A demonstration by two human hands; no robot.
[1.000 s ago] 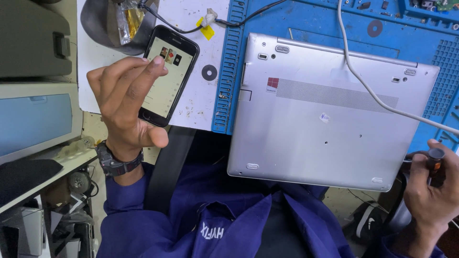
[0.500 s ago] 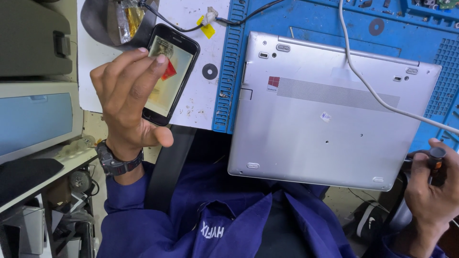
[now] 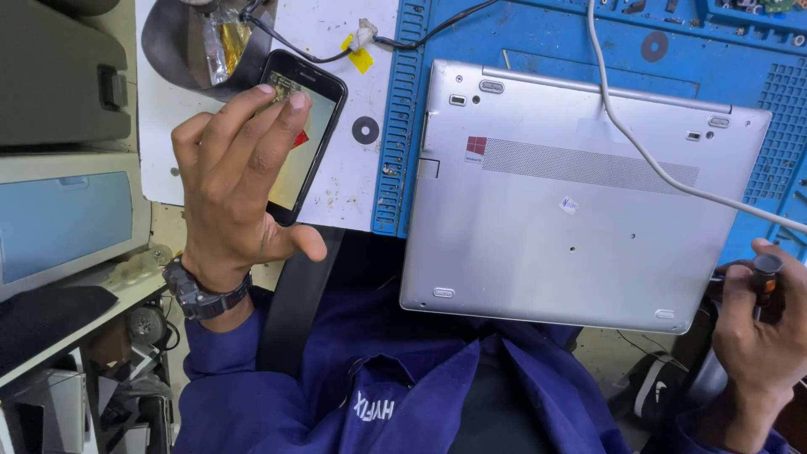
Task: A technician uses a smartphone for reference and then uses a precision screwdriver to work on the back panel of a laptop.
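1. Step in hand, as I read it: a pause in the laptop work. Left hand [image 3: 239, 189] holds a black smartphone [image 3: 303, 134] up with the screen lit; the screwdriver waits in the other hand.
2. Left grip: fingers wrapped around the phone from its 9 o'clock edge, fingertips [image 3: 273, 97] over the upper screen, thumb spread out toward 5 o'clock, off the glass. Closed on the phone, firm hold.
3. Right hand [image 3: 756, 328] at 4 o'clock of frame: fist closed around a dark-handled screwdriver [image 3: 767, 277]. Tip hidden, so I can't tell where it points.
4. Silver laptop [image 3: 572, 202] lies base-up on the blue mat [image 3: 555, 38], on the counter, front edge overhanging toward the person's lap. Well apart from the phone, just beside the right hand at its 4 o'clock corner.
5. White cable [image 3: 639, 151] runs across the base from 12 to 3 o'clock.
6. Next move, my judgement: free the left hand to steady the base, then get the tip seated square in a screw before turning.
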